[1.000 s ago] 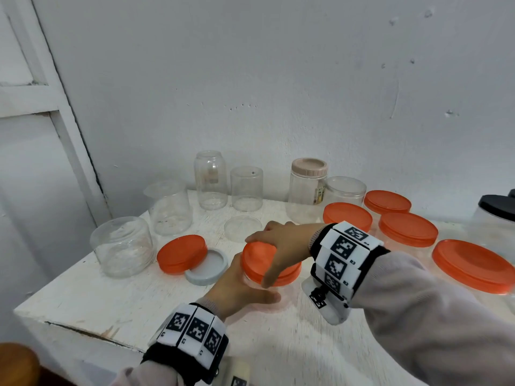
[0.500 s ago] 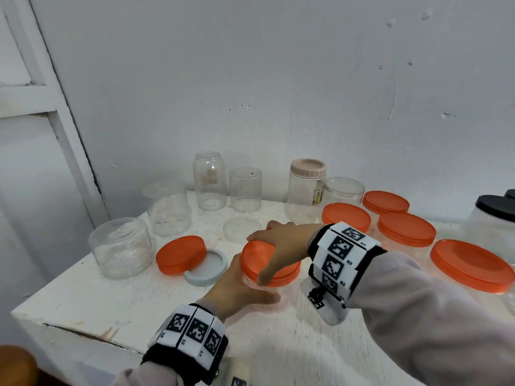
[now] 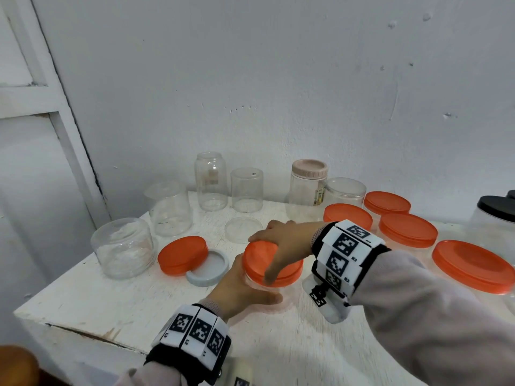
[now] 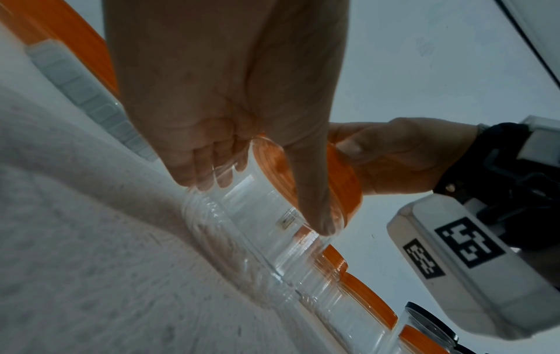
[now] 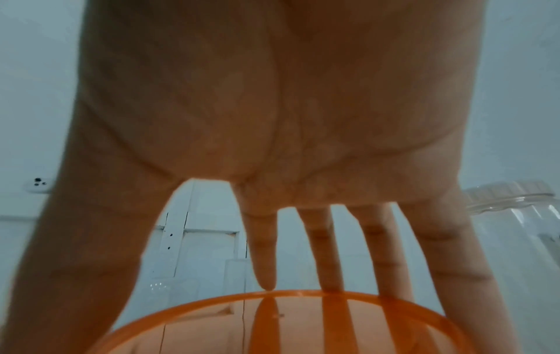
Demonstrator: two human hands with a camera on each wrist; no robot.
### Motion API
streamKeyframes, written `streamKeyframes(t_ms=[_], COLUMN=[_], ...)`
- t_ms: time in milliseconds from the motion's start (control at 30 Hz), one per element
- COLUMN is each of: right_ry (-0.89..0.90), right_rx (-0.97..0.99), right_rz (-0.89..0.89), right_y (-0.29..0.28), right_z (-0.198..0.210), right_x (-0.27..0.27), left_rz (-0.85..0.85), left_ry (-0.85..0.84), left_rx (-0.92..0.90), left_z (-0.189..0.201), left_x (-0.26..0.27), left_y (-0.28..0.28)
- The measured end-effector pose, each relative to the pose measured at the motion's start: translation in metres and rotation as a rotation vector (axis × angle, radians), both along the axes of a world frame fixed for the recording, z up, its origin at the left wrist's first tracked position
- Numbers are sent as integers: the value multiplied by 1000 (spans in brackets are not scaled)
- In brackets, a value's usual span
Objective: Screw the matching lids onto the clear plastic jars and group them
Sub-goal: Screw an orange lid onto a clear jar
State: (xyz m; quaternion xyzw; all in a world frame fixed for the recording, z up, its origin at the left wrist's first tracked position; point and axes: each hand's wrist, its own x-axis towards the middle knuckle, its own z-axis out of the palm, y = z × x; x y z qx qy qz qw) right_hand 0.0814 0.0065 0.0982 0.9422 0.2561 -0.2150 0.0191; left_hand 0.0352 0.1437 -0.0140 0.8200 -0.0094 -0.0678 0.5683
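An orange lid [image 3: 271, 264] is seen on a clear jar [image 4: 272, 230]; a second orange lid [image 3: 182, 254] overlaps a pale grey lid [image 3: 210, 270] on the white table [image 3: 92, 296], and black-and-white square-patterned wristbands [image 3: 345, 253] are worn over pale sleeves [image 3: 434, 310]

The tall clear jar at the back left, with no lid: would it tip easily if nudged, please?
Probably. The tall clear jar looks empty, so likely light, and it stands narrow and upright. Its smooth plastic may slide on the white table first.
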Motion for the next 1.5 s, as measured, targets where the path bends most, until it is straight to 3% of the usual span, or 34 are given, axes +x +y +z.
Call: streamKeyframes(t_ms=[133, 367, 733, 1100, 1500], right_ry=[-63, 23, -69, -192, -146], right_rx=[-7, -47, 52, 233, 481], right_rz=[-73, 43, -22, -10, -52], right_y=[1, 1, -4, -13, -19], right_z=[-6, -2, -19, -47, -65], right_x=[-2, -1, -2, -8, -10], left_rz=[-18, 20, 4, 16, -35], left_ry=[-17, 25, 4, -9, 28], left_rx=[-26, 14, -18, -32, 13], left_z=[0, 0, -2, -2, 5], left_x=[0, 0, 0, -1, 1], left_y=[0, 0, 1, 0, 1])
